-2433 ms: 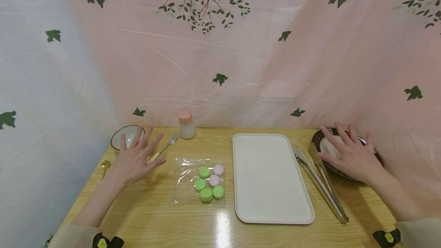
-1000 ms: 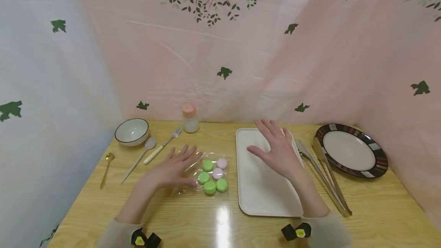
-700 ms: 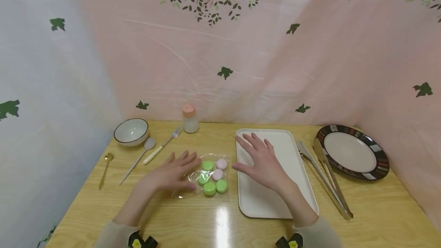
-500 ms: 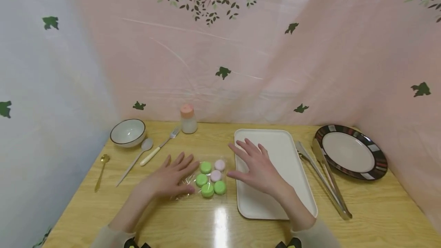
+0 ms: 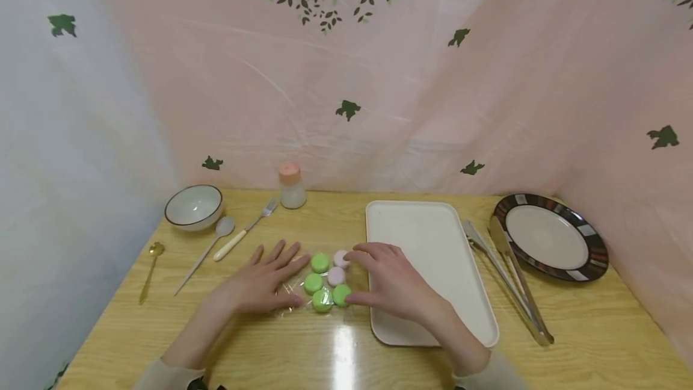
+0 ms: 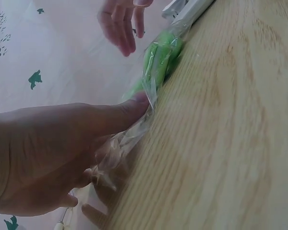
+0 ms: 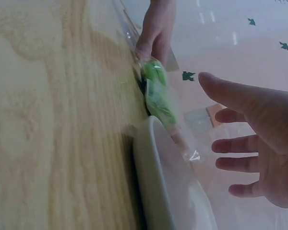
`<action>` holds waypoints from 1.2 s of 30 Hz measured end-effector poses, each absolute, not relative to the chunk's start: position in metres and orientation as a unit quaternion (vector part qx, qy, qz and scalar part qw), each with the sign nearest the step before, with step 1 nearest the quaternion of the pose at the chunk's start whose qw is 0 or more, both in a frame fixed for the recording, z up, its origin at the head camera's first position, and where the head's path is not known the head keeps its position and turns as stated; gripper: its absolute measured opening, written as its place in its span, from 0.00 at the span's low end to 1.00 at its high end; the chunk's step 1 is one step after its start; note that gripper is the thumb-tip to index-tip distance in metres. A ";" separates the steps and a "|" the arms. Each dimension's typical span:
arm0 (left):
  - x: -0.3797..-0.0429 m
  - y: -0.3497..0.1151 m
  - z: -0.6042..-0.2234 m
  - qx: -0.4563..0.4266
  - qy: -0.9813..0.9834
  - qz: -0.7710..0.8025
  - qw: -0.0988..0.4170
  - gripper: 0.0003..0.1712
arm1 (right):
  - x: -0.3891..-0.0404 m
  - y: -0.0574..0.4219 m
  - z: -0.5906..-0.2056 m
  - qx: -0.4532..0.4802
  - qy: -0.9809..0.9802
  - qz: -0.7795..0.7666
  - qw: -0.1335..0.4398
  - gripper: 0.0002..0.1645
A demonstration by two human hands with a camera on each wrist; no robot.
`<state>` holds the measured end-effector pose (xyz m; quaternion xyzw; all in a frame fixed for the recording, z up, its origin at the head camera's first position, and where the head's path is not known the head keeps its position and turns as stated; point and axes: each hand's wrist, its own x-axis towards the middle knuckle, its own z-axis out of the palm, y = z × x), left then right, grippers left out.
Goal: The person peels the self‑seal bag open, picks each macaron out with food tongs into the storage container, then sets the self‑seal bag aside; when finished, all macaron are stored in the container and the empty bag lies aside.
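Note:
A clear plastic bag (image 5: 295, 286) of green and pale pink macarons (image 5: 323, 300) lies on the table, left of a white tray (image 5: 428, 233). My left hand (image 5: 254, 284) has its fingers spread over the bag's left end. In the left wrist view its thumb (image 6: 134, 106) touches the crinkled plastic (image 6: 149, 120). My right hand (image 5: 397, 284) hovers over the bag's right side and the tray's left edge, its fingers bent slightly. The right wrist view shows that right hand (image 7: 269, 139) apart from the bag (image 7: 158, 98), with nothing in its grasp.
At left are a bowl (image 5: 194, 207), a gold spoon (image 5: 150, 269), a grey spoon (image 5: 203, 256) and a fork (image 5: 243, 232). A pink-capped jar (image 5: 292, 188) stands at the back. Metal tongs (image 5: 514, 284) and a dark-rimmed plate (image 5: 549, 236) lie at right. Patterned cloth (image 5: 346, 65) hangs behind.
Both hands have come inward from the bowl and the plate. My left hand has settled at the bag's left end; my right hand has crossed the tray to the bag's right side.

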<state>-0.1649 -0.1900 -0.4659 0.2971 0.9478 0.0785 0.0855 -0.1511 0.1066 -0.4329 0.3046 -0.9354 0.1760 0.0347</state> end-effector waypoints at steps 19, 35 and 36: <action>-0.163 -0.187 -0.464 0.289 0.948 0.093 0.093 0.48 | -0.128 0.086 -0.445 0.364 -0.924 0.112 0.040 0.23; -0.165 -0.191 -0.464 0.282 0.950 0.083 0.100 0.48 | -0.131 0.082 -0.447 0.363 -0.927 0.073 0.055 0.22; -0.165 -0.190 -0.464 0.282 0.951 0.081 0.103 0.48 | -0.131 0.082 -0.448 0.363 -0.927 0.073 0.053 0.22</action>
